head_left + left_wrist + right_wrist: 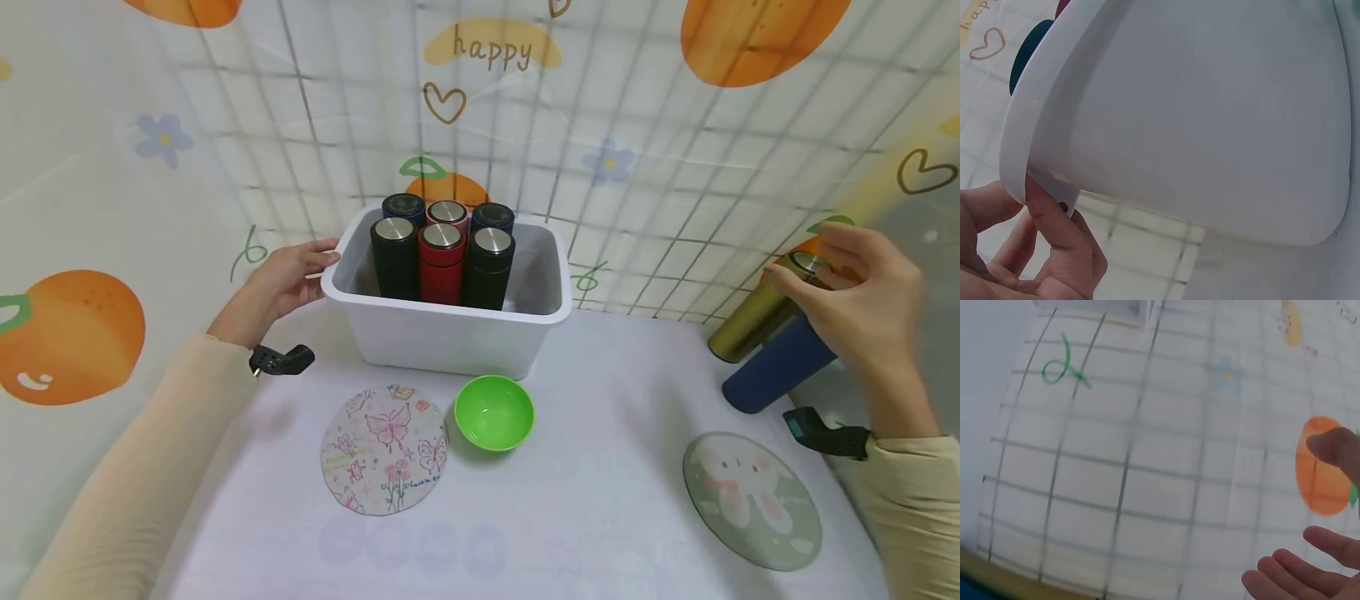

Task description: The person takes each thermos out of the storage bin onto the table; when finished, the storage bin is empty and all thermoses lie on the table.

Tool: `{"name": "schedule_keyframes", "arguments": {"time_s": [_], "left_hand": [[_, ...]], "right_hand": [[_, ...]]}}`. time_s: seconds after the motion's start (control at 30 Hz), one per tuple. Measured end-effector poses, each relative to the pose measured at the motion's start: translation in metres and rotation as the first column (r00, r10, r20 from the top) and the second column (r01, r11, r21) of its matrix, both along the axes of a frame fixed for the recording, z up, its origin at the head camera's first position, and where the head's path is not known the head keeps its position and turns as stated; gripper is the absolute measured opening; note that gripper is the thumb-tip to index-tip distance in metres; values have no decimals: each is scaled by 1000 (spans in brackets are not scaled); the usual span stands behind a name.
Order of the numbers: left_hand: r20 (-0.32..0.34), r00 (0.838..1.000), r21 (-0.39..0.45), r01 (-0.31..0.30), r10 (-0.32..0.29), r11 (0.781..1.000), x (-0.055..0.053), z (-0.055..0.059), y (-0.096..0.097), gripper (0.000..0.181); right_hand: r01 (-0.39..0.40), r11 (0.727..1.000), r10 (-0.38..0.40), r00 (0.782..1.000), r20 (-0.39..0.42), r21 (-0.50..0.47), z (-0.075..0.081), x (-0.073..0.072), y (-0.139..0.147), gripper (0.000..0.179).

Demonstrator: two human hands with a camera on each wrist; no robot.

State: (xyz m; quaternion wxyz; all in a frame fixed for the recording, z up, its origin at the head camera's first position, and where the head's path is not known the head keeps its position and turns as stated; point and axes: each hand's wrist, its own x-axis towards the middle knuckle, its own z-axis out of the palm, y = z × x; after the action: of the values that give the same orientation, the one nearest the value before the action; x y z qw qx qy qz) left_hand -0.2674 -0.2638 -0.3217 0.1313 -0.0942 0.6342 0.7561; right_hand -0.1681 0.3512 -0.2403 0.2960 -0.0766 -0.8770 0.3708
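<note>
My left hand [288,275] pinches the left rim of a white plastic bin [450,337], thumb and fingers at its edge in the left wrist view. Inside the bin, at its left and middle, several thermos bottles stand upright, among them a red bottle [441,271] and a black bottle [395,265]. On the far right, my right hand [873,292] is raised with thumb and fingers spread apart, holding nothing. It overlaps the top of a gold thermos bottle [738,325] in the head view. Beside that stands a blue thermos bottle [776,371], its top hidden behind the hand.
A green bowl [495,414] sits in front of the bin, beside a round butterfly mat [384,450]. A round rabbit mat [752,500] lies at the right of the white table [600,500]. Behind the bin rises a wire grid [645,217] covered by a printed sheet.
</note>
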Motion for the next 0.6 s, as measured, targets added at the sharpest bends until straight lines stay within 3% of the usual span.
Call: {"name": "schedule_keyframes", "arguments": {"time_s": [0.23,0.6], "left_hand": [[9,1000,0,-6,6,1000,-1,-1,0,56],[3,1000,-21,0,0,1000,-1,0,-1,56]], "right_hand": [[-165,986,161,983,-85,-34,5,-5,-24,61],[-237,970,242,965,-103,54,-5,-18,-54,61]]}}
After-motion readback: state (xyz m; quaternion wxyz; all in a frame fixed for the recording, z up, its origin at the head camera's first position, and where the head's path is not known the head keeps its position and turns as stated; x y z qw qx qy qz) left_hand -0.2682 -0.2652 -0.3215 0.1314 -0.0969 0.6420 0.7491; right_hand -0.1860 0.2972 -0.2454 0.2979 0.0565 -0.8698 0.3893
